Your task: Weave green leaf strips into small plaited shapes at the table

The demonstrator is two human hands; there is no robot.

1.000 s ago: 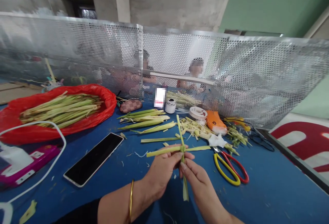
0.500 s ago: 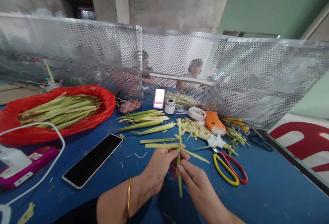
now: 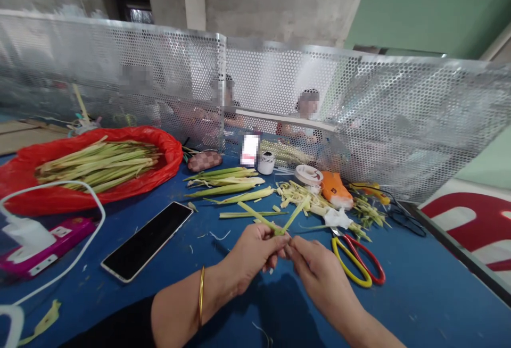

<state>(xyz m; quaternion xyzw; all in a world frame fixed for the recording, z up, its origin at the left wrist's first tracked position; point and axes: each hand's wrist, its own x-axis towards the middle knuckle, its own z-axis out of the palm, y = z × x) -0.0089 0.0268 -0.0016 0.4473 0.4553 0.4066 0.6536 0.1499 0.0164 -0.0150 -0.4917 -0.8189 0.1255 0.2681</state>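
Pale green leaf strips (image 3: 296, 215), crossed and folded together, are pinched between my two hands above the blue table. My left hand (image 3: 254, 249) grips them near the crossing, thumb on top, with a gold bangle at the wrist. Close against it, my right hand (image 3: 319, 265) has thumb and forefinger closed on the same piece's near side. Two strip ends stick up and away from the fingers. The lower part of the piece is hidden by my hands. Just beyond lie a single cut strip (image 3: 251, 215) and several broader leaves (image 3: 227, 183).
Scissors (image 3: 351, 260) with yellow and red handles lie right of my hands. Leaf scraps (image 3: 297, 196), a tape roll (image 3: 308, 174) and an orange packet (image 3: 334, 188) sit behind. Left are a phone (image 3: 147, 240), a magenta power strip (image 3: 64, 239) and a red bag (image 3: 167, 143) of leaves.
The crossed strips have turned and tilted; the strip end that hung toward me no longer shows. My right hand has risen slightly and moved right. The view has shifted a little.
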